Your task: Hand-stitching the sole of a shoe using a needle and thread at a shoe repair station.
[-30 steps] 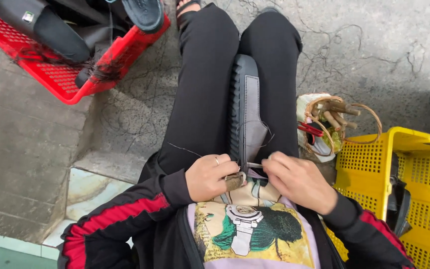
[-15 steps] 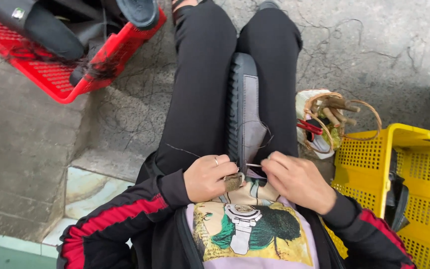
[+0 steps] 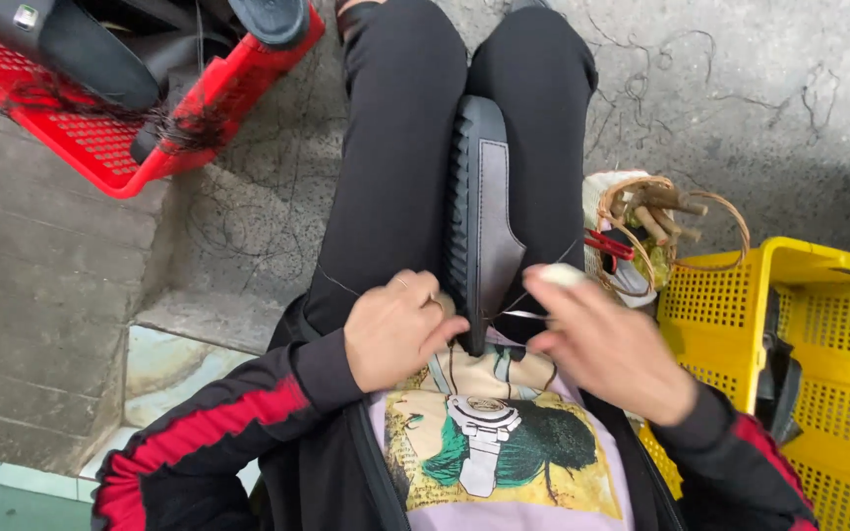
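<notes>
The floor is rough grey concrete with many thin cracks and some loose threads lying on it. At the left, a low concrete step runs along, with a pale, worn patch near its edge. A red plastic crate stands at the upper left, and a yellow plastic crate at the right. The light is soft daylight, without hard shadows.

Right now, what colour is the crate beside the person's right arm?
Yellow crate, with perforated walls, clearest in the head view.
</notes>
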